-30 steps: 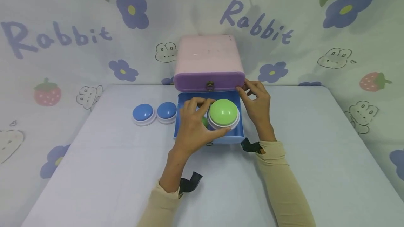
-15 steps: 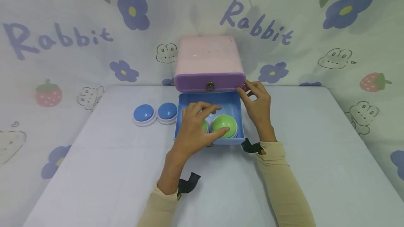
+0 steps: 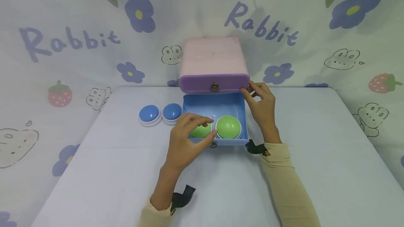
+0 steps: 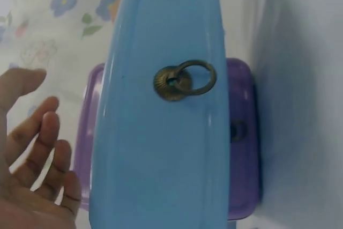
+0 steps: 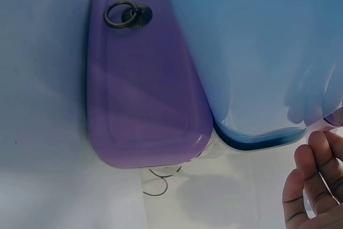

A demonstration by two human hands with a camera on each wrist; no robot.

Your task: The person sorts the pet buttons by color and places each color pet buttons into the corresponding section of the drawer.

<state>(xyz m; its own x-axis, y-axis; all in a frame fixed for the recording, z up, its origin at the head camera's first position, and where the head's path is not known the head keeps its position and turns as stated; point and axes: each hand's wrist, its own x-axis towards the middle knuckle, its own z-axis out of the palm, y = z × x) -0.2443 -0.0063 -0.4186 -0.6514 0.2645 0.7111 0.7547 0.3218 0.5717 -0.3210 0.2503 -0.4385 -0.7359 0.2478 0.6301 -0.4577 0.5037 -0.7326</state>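
Note:
A pink drawer box (image 3: 214,57) stands at the back of the table, its blue drawer (image 3: 211,106) pulled out below a purple drawer front (image 3: 197,84). Inside the blue drawer, near its front, sit two green dome push buttons with white bases, the right one (image 3: 228,128) in full view and the left one (image 3: 200,131) partly behind my fingers. My left hand (image 3: 183,146) hovers over the drawer's left front, thumb and fingers spread apart around nothing. With thumb and fingers, my right hand (image 3: 262,106) holds the box's right front corner beside the purple drawer.
Two blue dome buttons, a left one (image 3: 149,114) and a right one (image 3: 172,111), rest on the white table (image 3: 284,171) left of the drawer. A brass ring pull (image 4: 198,76) hangs on the blue drawer's front. Behind the table hangs a patterned cloth (image 3: 126,27).
My left hand has set the right green button down in the drawer, let go of it and drawn back left and nearer me. My right hand stays at the box's corner.

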